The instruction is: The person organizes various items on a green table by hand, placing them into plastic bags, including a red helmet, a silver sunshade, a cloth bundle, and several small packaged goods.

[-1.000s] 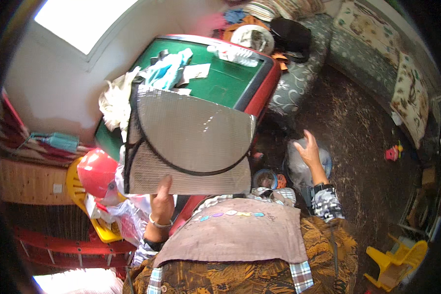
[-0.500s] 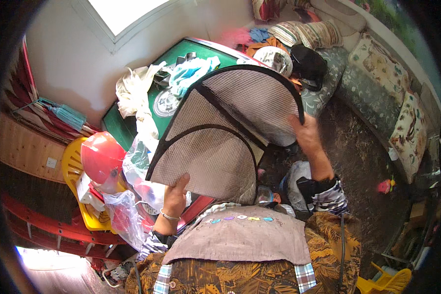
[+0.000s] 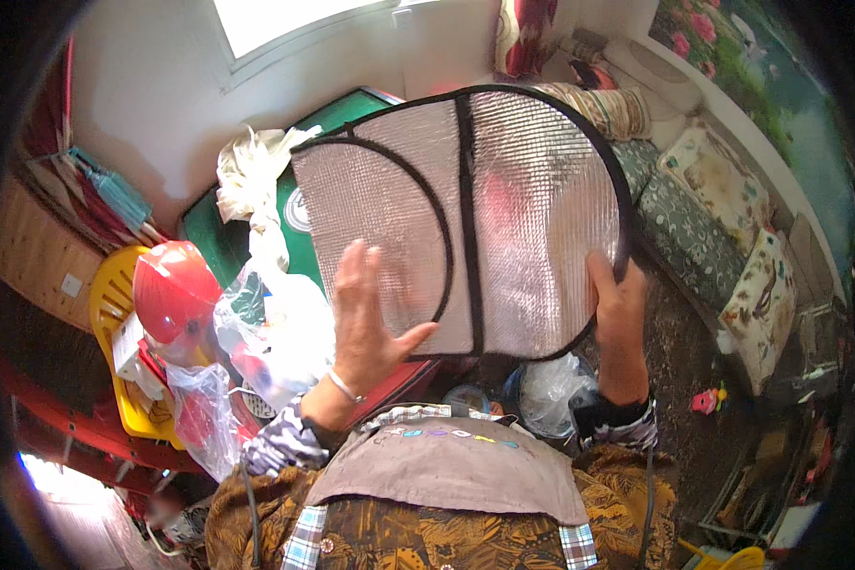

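A silvery, quilted foil sunshade (image 3: 541, 228) with black edging is spread out in front of me, crossed by a black band. Its left part (image 3: 380, 190) is folded over, and a curved black edge runs across it. My right hand (image 3: 620, 294) pinches the sunshade's right rim, with the thumb on the foil side. Against the lower left of the foil lies my left hand (image 3: 366, 304), fingers stretched and thumb spread, gripping nothing.
Behind the sunshade is a green table (image 3: 223, 233) with a knotted cream cloth (image 3: 256, 176). At left, a yellow chair (image 3: 109, 313) bears a red helmet-like object (image 3: 174, 290) and plastic bags (image 3: 202, 408). A patterned sofa (image 3: 693, 223) stands right.
The sunshade has swung from a slanted, more folded position to a wider, flatter one. My left hand has released its lower edge and now lies on the foil; the right keeps its hold.
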